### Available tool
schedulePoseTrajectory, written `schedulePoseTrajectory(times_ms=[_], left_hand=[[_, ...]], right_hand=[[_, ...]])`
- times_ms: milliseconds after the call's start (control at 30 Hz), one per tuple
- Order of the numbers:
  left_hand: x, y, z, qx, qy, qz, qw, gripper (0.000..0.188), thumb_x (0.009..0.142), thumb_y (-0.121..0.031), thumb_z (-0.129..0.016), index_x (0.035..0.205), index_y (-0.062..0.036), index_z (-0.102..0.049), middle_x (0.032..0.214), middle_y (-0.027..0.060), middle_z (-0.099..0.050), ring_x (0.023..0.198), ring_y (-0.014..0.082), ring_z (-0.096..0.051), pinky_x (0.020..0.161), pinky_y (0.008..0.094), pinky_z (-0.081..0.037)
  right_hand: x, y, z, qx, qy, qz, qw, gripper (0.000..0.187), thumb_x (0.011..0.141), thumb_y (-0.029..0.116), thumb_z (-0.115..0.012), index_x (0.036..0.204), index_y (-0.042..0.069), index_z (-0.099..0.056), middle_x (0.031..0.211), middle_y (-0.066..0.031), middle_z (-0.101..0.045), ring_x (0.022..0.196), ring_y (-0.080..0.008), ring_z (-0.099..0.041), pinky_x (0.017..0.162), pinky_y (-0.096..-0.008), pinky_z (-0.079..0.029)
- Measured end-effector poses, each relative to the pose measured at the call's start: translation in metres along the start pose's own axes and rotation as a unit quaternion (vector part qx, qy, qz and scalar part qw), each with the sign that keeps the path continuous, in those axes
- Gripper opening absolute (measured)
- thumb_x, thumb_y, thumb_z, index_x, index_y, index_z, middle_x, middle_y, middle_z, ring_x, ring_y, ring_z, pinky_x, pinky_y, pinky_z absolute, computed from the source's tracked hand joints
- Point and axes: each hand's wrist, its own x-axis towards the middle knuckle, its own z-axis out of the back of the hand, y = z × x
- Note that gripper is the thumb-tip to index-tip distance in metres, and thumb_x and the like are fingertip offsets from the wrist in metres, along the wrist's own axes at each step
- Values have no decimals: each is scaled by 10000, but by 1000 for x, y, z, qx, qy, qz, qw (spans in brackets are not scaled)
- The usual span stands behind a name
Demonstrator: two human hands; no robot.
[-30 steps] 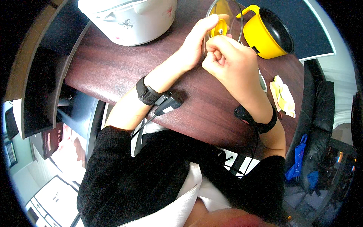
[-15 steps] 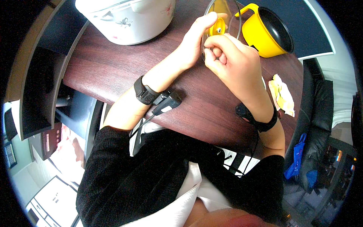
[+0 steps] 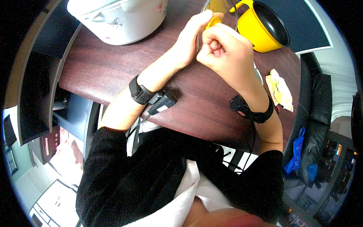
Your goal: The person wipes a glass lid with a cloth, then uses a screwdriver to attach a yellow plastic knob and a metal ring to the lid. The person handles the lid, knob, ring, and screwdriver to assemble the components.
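My left hand [image 3: 189, 39] grips a clear glass pot lid [image 3: 223, 5] by its edge, the lid standing on its side. The lid's yellow knob [image 3: 213, 22] shows between my hands, partly covered by the right fingers. My right hand [image 3: 230, 51] is closed with curled fingers in front of the knob; what it pinches, if anything, is hidden. Just right of the lid, a yellow saucepan [image 3: 254, 32] with a black inside and a yellow handle rests on the dark wood table [image 3: 113, 72].
A white container with a flower print [image 3: 128, 24] stands at the far left. A crumpled yellow-white cloth [image 3: 280, 90] lies near the right edge. Black wrist straps with cabled devices [image 3: 164, 102] are on both my arms. A blue bag [image 3: 295, 153] hangs by a black leather seat [image 3: 321, 94].
The scene has shifted slightly left in view. My right hand has turned and now covers more of the knob, whose metal centre showed before. My left hand keeps its hold on the lid.
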Motion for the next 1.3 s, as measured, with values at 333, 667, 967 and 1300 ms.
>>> schedulePoseTrajectory(times_ms=[333,667,967,1300], left_hand=[[8,9,12,-7,14,-13,1000,640,916,-574,-453,1225,-19,-532,930,85,-599,824,163,-582,776,316,-479],[-2,-3,0,31,-5,11,999,590,936,-541,-427,1221,-38,-544,887,61,-581,744,117,-568,682,261,-473],[5,3,9,-7,0,6,1000,692,871,-584,-466,1253,-11,-531,1026,133,-594,973,271,-615,860,386,-507],[4,-20,-2,-60,52,50,996,942,803,-734,-389,1364,24,-380,1213,187,-524,1137,344,-541,944,482,-456]], right_hand=[[-7,3,9,-3,15,-39,999,146,713,83,-715,789,115,-595,596,-32,-537,516,-187,-569,487,-306,-457],[-3,0,1,-27,46,8,999,156,707,121,-711,761,119,-564,622,-32,-580,563,-228,-613,517,-339,-483],[-12,3,-2,43,87,1,995,186,665,14,-683,758,76,-534,599,-27,-500,519,-154,-514,495,-280,-414],[-33,1,25,-13,122,-106,987,131,747,120,-695,748,106,-564,492,-48,-495,449,-211,-552,452,-329,-425]])
